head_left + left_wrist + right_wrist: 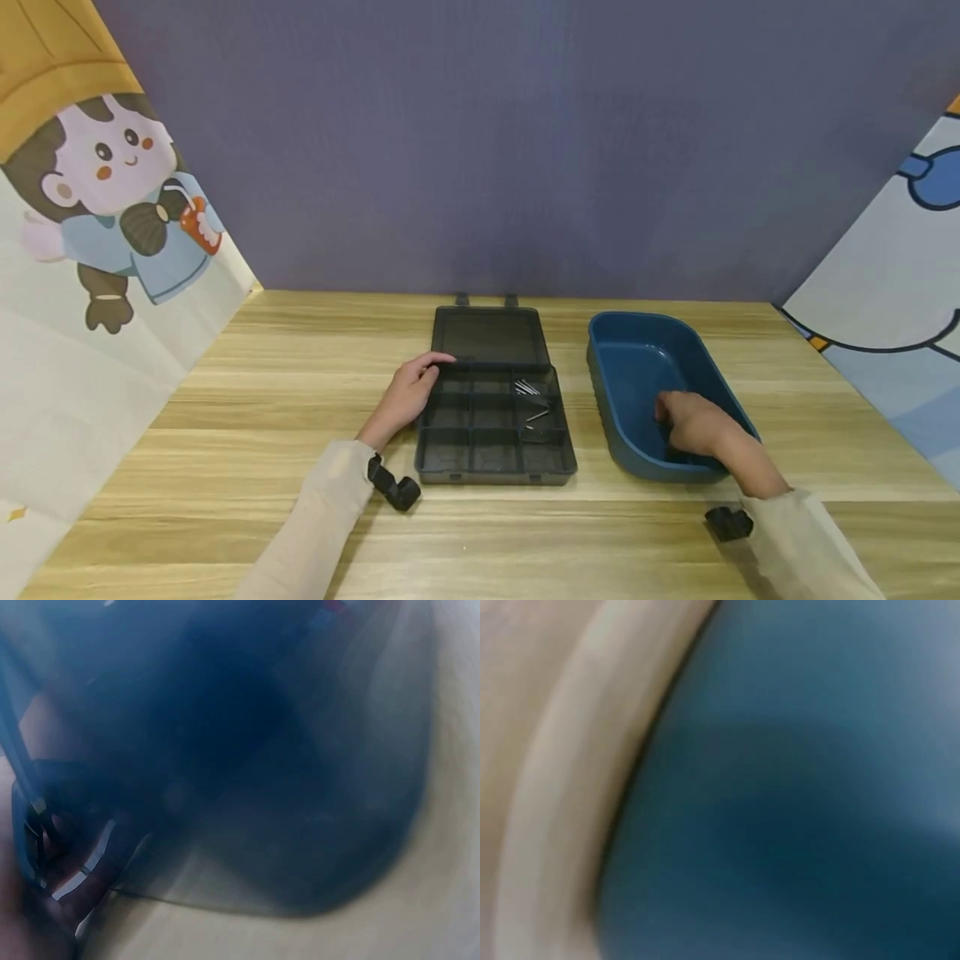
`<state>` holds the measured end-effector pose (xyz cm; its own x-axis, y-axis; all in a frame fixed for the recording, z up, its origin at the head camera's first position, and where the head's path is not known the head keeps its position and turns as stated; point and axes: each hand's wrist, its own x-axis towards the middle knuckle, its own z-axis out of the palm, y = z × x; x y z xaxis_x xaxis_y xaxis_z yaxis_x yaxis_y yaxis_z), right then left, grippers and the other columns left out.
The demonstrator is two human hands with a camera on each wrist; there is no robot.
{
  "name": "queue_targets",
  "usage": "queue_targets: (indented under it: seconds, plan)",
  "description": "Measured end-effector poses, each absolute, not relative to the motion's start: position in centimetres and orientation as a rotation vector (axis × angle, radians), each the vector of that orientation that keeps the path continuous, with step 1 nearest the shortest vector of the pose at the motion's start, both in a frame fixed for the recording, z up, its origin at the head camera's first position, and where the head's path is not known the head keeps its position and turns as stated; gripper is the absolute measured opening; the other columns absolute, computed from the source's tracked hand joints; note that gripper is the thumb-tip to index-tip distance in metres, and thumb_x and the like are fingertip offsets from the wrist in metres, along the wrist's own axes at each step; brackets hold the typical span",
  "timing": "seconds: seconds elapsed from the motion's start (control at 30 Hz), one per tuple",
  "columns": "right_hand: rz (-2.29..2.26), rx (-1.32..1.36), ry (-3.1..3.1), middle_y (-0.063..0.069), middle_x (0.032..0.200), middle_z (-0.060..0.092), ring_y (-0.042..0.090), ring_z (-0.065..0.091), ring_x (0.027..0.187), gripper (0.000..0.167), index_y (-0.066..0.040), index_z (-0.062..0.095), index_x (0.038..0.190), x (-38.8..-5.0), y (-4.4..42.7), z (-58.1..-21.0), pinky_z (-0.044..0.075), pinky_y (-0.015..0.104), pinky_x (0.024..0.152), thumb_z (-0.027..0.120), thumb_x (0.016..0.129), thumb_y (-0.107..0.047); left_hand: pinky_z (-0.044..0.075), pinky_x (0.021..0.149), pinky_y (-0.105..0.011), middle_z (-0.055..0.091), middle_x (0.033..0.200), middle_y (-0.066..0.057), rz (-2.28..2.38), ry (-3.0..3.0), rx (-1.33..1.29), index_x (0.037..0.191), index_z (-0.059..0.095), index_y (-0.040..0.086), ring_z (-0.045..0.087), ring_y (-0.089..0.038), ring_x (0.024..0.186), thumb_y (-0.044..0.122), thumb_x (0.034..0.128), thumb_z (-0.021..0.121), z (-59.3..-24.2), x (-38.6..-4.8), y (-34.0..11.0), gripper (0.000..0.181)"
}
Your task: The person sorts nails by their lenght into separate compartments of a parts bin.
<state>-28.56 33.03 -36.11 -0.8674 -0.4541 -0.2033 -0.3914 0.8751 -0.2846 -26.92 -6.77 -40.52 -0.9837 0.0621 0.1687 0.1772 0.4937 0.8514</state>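
A dark translucent compartment box point(495, 478) lies with its lid point(491, 335) folded back toward the wall. My left hand point(405, 393) holds the box's left edge near the hinge, thumb and forefinger at the rim. In the right-hand column of compartments lie several thin metal pieces point(527, 387), too small to name. To the right of the box stands a blue plastic basin point(626, 375). My right hand point(693, 423) reaches down into its near end with bent fingers; the fingertips are hidden, so whether they hold something does not show. Both wrist views are blurred.
The wooden table point(225, 492) runs back to a purple-grey wall point(487, 150). Cartoon-printed panels flank it on both sides. A black wrist camera point(401, 492) hangs by the left cuff and another camera point(729, 523) by the right cuff, close to the basin's near rim.
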Motion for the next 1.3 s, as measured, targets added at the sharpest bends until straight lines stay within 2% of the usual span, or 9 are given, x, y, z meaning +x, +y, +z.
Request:
queue_targets:
  seconds: [0.17, 0.37, 1.3]
  plan:
    - [-0.364, -0.547, 2.818, 0.005, 0.074, 0.054, 0.019, 0.047, 0.066, 0.016, -0.007, 0.056, 0.079, -28.4, 32.9, -36.6, 0.039, 0.031, 0.058, 0.054, 0.074, 0.008, 0.031, 0.042, -0.026, 0.031, 0.048, 0.003, -1.511, -2.616, -0.210, 0.125, 0.061, 0.010, 0.026, -0.008, 0.038, 0.008, 0.1010, 0.037, -40.6, -26.9, -6.7, 0.034]
    - [-0.364, -0.491, 2.809, 0.004, 0.073, 0.054, 0.019, 0.048, 0.065, 0.015, -0.007, 0.057, 0.079, -28.4, 32.9, -36.6, 0.039, 0.032, 0.058, 0.055, 0.076, 0.008, 0.031, 0.042, -0.026, 0.032, 0.048, 0.003, -1.509, -2.615, -0.208, 0.125, 0.061, 0.011, 0.026, -0.009, 0.038, 0.008, 0.1011, 0.037, -40.6, -26.8, -6.7, 0.034]
    - [-0.369, -0.524, 2.783, 0.006, 0.072, 0.052, 0.019, 0.047, 0.066, 0.014, -0.006, 0.057, 0.080, -28.3, 32.2, -35.0, 0.038, 0.031, 0.059, 0.055, 0.072, 0.006, 0.032, 0.048, -0.026, 0.032, 0.050, 0.002, -1.492, -2.605, -0.197, 0.123, 0.063, 0.011, 0.028, -0.012, 0.043, 0.007, 0.1001, 0.038, -40.7, -27.0, -6.7, 0.033]
